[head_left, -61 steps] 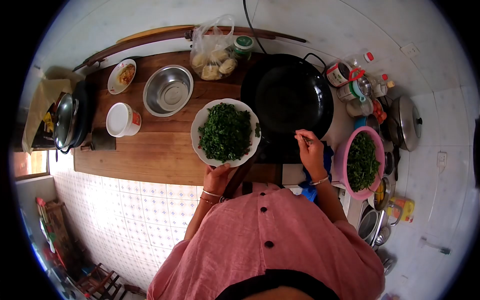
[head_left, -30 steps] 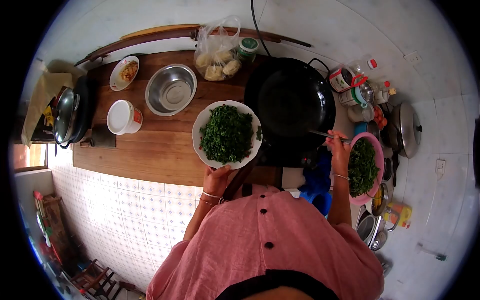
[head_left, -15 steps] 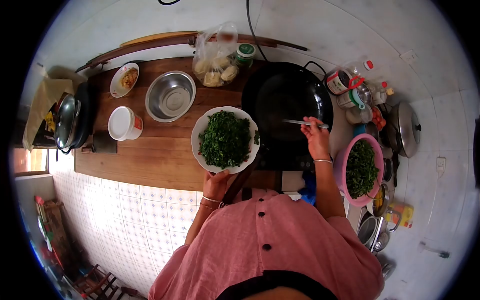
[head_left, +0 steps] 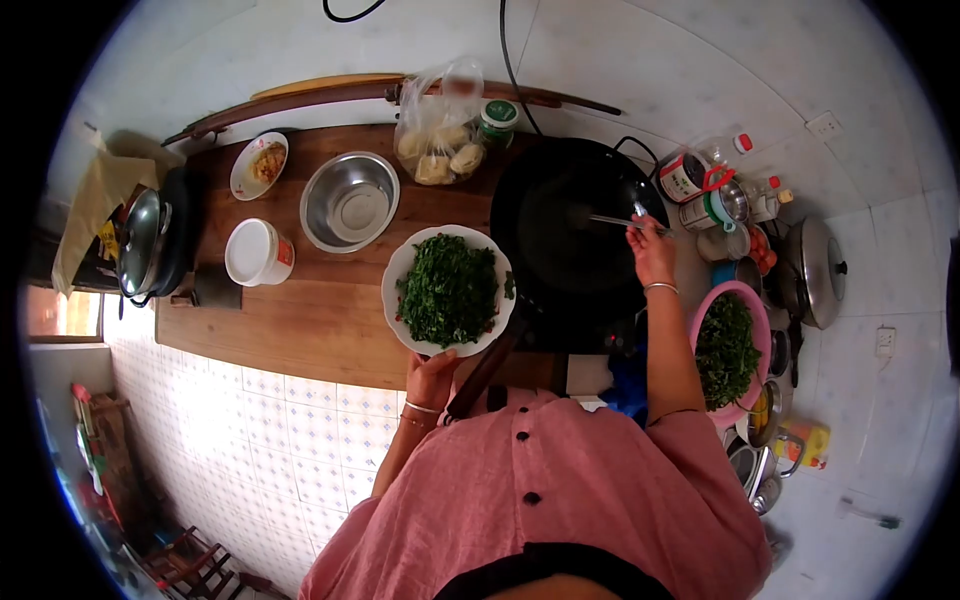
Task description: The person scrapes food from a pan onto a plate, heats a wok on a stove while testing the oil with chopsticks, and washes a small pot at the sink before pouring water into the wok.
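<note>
My left hand point(head_left: 432, 378) grips the near rim of a white scalloped plate point(head_left: 391, 288) heaped with chopped dark greens point(head_left: 445, 288). The plate is at the left edge of a large black wok point(head_left: 560, 265), whose long handle point(head_left: 482, 378) points toward my body. In my right hand point(head_left: 653, 252), closed fingers hold a thin metal utensil point(head_left: 612, 220) by its right end. The utensil reaches leftward over the right side of the wok; its kind is too small to tell. Inside, the wok looks dark and shiny.
On the wooden counter are a steel bowl point(head_left: 350, 202), a white lidded tub point(head_left: 258, 252), a small dish of food point(head_left: 258, 167) and a clear bag of pale lumps point(head_left: 440, 150). A pink basin point(head_left: 700, 300) of greens stands at right, near bottles and jars point(head_left: 685, 177).
My right hand and the utensil have shifted right and slightly up, toward the wok's right rim. My left hand still holds the plate. The whole view has moved a little.
</note>
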Demonstrator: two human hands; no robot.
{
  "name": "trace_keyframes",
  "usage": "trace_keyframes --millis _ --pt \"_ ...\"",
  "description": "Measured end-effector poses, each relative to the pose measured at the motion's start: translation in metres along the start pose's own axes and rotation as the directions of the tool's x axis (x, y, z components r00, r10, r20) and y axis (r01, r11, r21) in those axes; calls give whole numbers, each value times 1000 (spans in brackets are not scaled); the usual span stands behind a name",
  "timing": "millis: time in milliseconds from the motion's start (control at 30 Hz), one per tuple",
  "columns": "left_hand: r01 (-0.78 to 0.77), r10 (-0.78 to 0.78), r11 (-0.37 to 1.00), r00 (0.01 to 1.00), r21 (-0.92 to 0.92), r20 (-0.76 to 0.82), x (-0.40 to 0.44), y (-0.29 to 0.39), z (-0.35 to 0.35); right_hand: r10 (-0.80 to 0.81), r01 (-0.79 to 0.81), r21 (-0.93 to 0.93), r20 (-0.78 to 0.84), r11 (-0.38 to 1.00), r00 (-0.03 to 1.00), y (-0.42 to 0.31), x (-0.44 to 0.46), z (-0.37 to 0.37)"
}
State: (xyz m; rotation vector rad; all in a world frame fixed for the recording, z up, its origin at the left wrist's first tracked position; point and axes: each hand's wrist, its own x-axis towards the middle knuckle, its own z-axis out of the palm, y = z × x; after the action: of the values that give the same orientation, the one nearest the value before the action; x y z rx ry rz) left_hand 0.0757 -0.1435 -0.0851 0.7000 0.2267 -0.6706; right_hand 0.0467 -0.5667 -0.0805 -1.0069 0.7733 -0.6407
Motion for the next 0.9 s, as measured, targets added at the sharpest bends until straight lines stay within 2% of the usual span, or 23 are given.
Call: trace_keyframes --millis 100,167,200,267,433,533,600,767,900 --pt "1 -1 1000 1000 8 23 2 -2 -3 62 -66 53 68 996 996 9 -12 26" --pt "16 -16 1000 1000 17 4 2 -4 -6 149 -151 -3 183 989 972 8 -19 34" --pt "12 -12 1000 1000 13 -1 2 -3 -4 153 -154 -6 188 988 970 6 -17 33" --pt "-15 13 999 1000 -51 -23 -1 0 3 92 -91 -14 146 996 985 -2 -9 18" --pt "-15 15 1000 1000 -27 -11 4 -7 -10 29 -27 -62 31 998 999 -23 9 -19" --pt "-21 21 1000 999 14 -26 6 -9 -13 63 -61 -55 34 997 997 -22 6 -24" --pt "-20 21 999 999 32 -34 9 -10 -16 105 -105 -2 92 994 990 -7 1 -18" --pt "-74 75 997 997 37 -23 13 -11 -22 233 -244 109 104 964 967 23 -19 -3" --pt "-65 69 995 996 71 -54 14 -11 -26 277 -285 150 72 947 958 32 -27 2"
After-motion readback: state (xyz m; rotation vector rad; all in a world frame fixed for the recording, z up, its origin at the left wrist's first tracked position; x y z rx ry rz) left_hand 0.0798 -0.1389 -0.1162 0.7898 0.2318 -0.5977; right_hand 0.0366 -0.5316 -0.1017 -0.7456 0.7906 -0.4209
